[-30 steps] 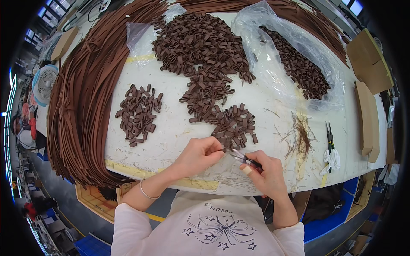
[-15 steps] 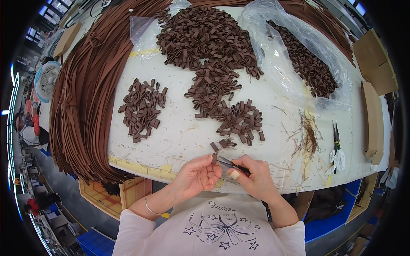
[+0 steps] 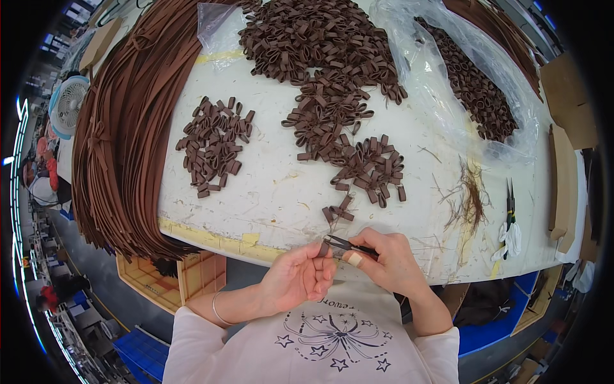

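My left hand point(image 3: 299, 274) pinches a small dark brown strap loop point(image 3: 324, 248) between thumb and fingers, just past the table's front edge. My right hand point(image 3: 390, 259) is closed round small black snips point(image 3: 345, 243), and their pointed blades reach the top of that loop. A thin thread seems to run from there up to a few brown loops point(image 3: 339, 210) close by. A tan bandage wraps a finger or the thumb of my right hand. Farther up lies a large heap of similar loops point(image 3: 313, 45), trailing down toward my hands. A smaller pile point(image 3: 214, 147) sits to its left.
A thick bundle of long brown straps point(image 3: 128, 128) covers the table's left side. At the right are a clear plastic bag point(image 3: 435, 96) of loops, thread scraps point(image 3: 472, 195), another black pointed tool point(image 3: 510, 208) with white wrapping, and cardboard point(image 3: 561, 185). Bins stand below the edge.
The view has shifted a little, so the table's things sit differently. The snips' blades have come to the top of the held loop, which now tilts; both hands keep their hold.
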`<state>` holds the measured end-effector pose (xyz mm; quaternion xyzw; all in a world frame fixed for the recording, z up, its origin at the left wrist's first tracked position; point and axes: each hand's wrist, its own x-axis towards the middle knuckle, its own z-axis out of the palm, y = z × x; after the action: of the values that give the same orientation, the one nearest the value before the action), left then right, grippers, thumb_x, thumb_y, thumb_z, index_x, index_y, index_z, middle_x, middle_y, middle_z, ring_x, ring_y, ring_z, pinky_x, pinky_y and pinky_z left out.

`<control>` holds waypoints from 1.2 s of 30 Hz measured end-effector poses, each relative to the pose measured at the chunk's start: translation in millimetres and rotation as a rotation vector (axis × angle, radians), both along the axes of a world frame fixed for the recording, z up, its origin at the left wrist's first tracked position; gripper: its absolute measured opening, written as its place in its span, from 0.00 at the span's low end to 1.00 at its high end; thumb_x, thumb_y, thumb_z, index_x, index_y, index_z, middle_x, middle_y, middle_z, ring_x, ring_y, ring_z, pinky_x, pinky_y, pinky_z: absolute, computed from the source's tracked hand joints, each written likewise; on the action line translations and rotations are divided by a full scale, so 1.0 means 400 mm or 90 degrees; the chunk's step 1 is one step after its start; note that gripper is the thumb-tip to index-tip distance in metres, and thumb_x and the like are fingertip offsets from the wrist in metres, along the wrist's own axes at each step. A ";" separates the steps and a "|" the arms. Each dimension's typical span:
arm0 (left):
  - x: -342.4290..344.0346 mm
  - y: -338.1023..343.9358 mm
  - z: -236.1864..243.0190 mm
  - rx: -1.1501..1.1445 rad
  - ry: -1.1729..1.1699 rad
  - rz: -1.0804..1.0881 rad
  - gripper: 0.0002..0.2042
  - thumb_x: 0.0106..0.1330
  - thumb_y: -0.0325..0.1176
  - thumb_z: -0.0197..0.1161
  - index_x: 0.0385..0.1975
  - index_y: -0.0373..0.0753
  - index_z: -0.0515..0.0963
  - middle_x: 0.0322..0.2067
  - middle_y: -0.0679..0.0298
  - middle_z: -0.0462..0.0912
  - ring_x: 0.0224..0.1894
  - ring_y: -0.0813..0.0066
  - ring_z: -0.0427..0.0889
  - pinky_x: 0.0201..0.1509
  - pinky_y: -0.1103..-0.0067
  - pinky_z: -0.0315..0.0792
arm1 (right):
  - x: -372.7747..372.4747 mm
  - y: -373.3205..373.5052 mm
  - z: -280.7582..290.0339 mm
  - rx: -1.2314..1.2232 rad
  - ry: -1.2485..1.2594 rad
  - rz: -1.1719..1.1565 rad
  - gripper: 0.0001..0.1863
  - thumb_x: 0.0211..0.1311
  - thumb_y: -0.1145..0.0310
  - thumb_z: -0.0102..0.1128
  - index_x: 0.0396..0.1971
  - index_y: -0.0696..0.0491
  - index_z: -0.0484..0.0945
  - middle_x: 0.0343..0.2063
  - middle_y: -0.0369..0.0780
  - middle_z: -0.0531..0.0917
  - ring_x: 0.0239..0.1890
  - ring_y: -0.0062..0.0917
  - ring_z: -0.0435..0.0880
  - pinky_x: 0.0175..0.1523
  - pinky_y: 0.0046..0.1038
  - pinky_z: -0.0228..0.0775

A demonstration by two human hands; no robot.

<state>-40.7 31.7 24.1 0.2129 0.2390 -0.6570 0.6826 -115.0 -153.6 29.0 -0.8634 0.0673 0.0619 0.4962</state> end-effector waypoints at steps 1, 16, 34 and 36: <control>-0.001 -0.001 -0.001 -0.002 0.002 -0.002 0.12 0.66 0.42 0.40 0.31 0.41 0.67 0.23 0.65 0.74 0.18 0.76 0.70 0.18 0.82 0.60 | 0.001 -0.001 0.000 0.002 0.003 0.002 0.11 0.48 0.62 0.60 0.24 0.55 0.74 0.10 0.39 0.74 0.13 0.29 0.74 0.19 0.27 0.63; 0.006 -0.011 -0.003 0.020 -0.030 -0.012 0.13 0.65 0.42 0.41 0.27 0.40 0.66 0.19 0.65 0.71 0.16 0.76 0.67 0.17 0.82 0.58 | 0.031 -0.045 0.074 0.068 0.142 0.006 0.12 0.50 0.63 0.58 0.30 0.57 0.72 0.13 0.43 0.76 0.15 0.32 0.74 0.23 0.28 0.64; -0.001 -0.038 -0.009 -0.048 0.002 0.016 0.11 0.64 0.36 0.37 0.30 0.39 0.66 0.21 0.64 0.68 0.20 0.75 0.65 0.17 0.82 0.59 | -0.026 -0.033 0.053 -0.032 0.023 -0.030 0.13 0.55 0.61 0.54 0.34 0.55 0.72 0.10 0.40 0.72 0.13 0.32 0.73 0.20 0.28 0.62; -0.008 -0.034 -0.007 -0.037 0.004 0.011 0.11 0.64 0.36 0.37 0.29 0.39 0.66 0.22 0.64 0.68 0.20 0.75 0.65 0.18 0.82 0.59 | -0.043 -0.025 0.042 -0.009 0.032 -0.018 0.13 0.54 0.61 0.55 0.32 0.55 0.73 0.10 0.40 0.72 0.13 0.31 0.72 0.20 0.27 0.62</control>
<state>-43.8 18.2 21.2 0.1884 0.2238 -0.6586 0.6933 -132.1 -163.7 45.7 -0.8639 0.0925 0.0759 0.4893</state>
